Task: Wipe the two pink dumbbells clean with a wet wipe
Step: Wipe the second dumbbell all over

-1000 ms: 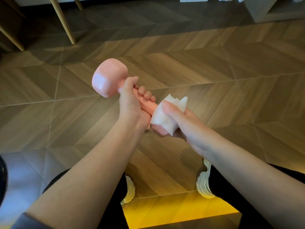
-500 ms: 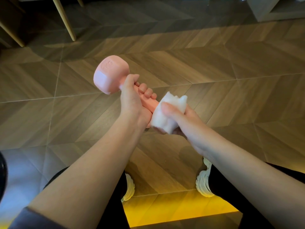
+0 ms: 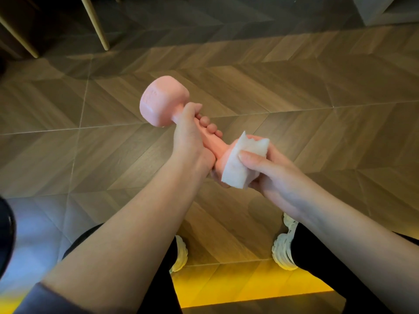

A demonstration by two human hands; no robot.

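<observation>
A pink dumbbell (image 3: 162, 102) is held in the air above the floor, its far head pointing up and to the left. My left hand (image 3: 192, 137) grips its handle, fingers curled round it. My right hand (image 3: 269, 171) holds a folded white wet wipe (image 3: 240, 164) wrapped against the near head of the dumbbell, thumb on top of the wipe. Most of that near head is hidden by the wipe and my hand. Only one dumbbell is in view.
Below lies a wood-pattern herringbone floor (image 3: 317, 91). Slanted wooden furniture legs (image 3: 95, 26) stand at the top left. My knees in dark trousers and white shoes (image 3: 284, 252) are at the bottom. A grey cabinet corner (image 3: 383, 10) shows at the top right.
The wipe in my right hand has shifted slightly over the near head, and a strip of pink now shows at its left edge. My left hand keeps its grip on the handle.
</observation>
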